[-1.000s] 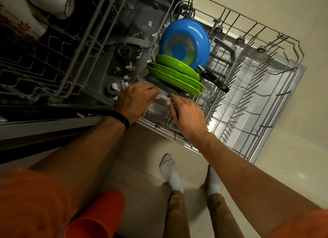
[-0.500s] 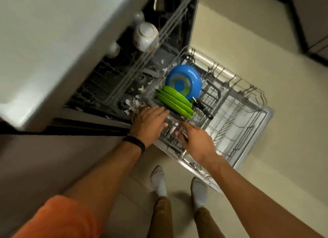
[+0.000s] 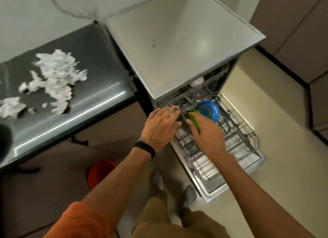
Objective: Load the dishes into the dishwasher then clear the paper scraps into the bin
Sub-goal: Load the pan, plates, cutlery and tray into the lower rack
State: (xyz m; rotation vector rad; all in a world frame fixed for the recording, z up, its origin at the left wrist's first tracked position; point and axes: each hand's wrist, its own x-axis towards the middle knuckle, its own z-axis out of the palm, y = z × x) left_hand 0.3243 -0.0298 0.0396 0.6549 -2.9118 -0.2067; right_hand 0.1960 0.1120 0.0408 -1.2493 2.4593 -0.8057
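Head camera, looking down: we see both of our hands over the near end of the pulled-out lower rack (image 3: 237,131) of an open dishwasher (image 3: 184,47). Our left hand (image 3: 160,129), with a dark band on the wrist, is spread flat with the fingers loosely extended, holding nothing we can make out. Our right hand (image 3: 206,133) reaches in just beside it, fingers extended toward the green plates (image 3: 195,118); whether it grips a plate we cannot tell, since the hand covers most of them. The plates stand on edge in the rack, and directly behind them a blue bowl (image 3: 207,110) stands tilted on its side, its hollow facing us. The rest of the rack looks bare wire.

Above it, inside the machine, a white dish (image 3: 197,81) sits in the upper rack. To the left stands a shiny metal table (image 3: 99,95), and a loose heap of torn white paper scraps (image 3: 56,78) lies spread across its top, well apart from the dishwasher. Below the table's near edge, on the floor, is an orange-red bin (image 3: 101,172). Our orange sleeve and brown trousers fill the bottom of the view.
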